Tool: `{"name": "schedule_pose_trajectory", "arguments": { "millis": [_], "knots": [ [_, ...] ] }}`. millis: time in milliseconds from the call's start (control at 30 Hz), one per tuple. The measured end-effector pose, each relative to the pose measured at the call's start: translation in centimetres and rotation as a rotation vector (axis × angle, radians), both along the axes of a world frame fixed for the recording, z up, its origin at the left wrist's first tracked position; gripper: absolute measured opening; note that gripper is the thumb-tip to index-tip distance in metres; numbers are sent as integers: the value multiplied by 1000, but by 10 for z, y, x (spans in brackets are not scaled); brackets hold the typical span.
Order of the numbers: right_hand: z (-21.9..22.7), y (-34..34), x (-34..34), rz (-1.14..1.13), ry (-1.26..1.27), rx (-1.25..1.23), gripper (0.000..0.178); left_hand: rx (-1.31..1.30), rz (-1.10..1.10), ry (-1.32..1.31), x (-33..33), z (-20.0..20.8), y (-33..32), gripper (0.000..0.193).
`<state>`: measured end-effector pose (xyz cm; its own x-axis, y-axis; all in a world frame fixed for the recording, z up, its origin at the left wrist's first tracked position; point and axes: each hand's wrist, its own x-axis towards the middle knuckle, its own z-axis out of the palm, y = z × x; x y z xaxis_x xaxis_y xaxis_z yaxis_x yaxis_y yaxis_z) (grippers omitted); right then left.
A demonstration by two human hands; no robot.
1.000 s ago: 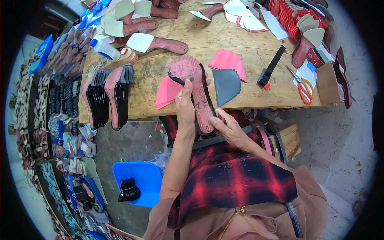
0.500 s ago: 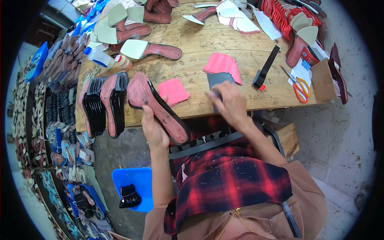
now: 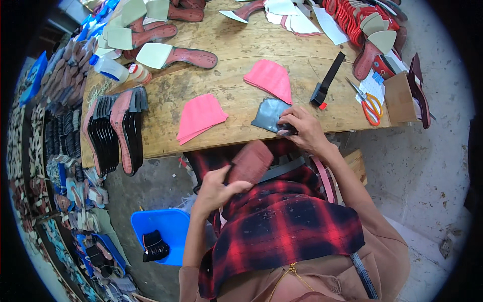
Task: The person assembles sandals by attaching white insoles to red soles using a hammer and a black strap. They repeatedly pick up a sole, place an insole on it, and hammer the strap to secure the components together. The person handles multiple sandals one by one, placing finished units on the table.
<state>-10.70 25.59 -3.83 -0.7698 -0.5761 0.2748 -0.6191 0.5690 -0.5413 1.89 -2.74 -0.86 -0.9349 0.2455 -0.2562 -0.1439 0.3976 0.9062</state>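
My left hand (image 3: 221,189) is closed on a reddish-brown shoe insole (image 3: 253,160), held over my lap just off the table's front edge and tilted with its broad end upward. At the table edge, my right hand (image 3: 303,126) bends its fingers over the near right corner of some dark grey cut pieces (image 3: 268,114), pinching there; something dark shows under the fingertips. Pink cut pieces (image 3: 202,116) lie fanned to the left of the grey ones. Another pink stack (image 3: 269,78) is just behind them.
Insoles with black edges (image 3: 121,131) stand in a row at the table's left end. Behind them are a white bottle (image 3: 110,69) and a small jar (image 3: 140,73). A black strap tool (image 3: 328,83) and orange-handled scissors (image 3: 370,103) lie right. A blue bin (image 3: 161,226) stands below left.
My left hand has brought the insole down and toward me, off the table, turning it. My right hand has come nearer to the table edge, onto the grey pieces. The whole view has shifted slightly.
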Motion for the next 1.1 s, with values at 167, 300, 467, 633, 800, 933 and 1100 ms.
{"name": "schedule_pose_trajectory", "arguments": {
  "millis": [167, 300, 467, 633, 800, 933, 1100],
  "knots": [
    [-3, 2, 0, 84, 78, 48, 22, -240, -386, 414, -14, -7, 43, 40],
    [-16, -3, 3, 122, 468, 166, 12, -365, -498, 543, -38, -6, 67, 32],
    [-7, 8, -16, 52, 124, -26, 23, -377, -551, 672, -60, 3, 79, 36],
    [-10, 14, -23, 8, -27, -143, 29, -398, -425, 665, -58, -12, 84, 34],
    [12, 15, -42, -35, 38, -203, 29, -469, -386, 632, -55, -21, 88, 33],
    [42, 34, -80, -265, 114, -438, 22, -469, -363, 648, -56, -22, 95, 34],
    [94, 39, -45, -450, 229, -652, 11, 123, -56, 238, -59, -15, 87, 40]
  ]
}}
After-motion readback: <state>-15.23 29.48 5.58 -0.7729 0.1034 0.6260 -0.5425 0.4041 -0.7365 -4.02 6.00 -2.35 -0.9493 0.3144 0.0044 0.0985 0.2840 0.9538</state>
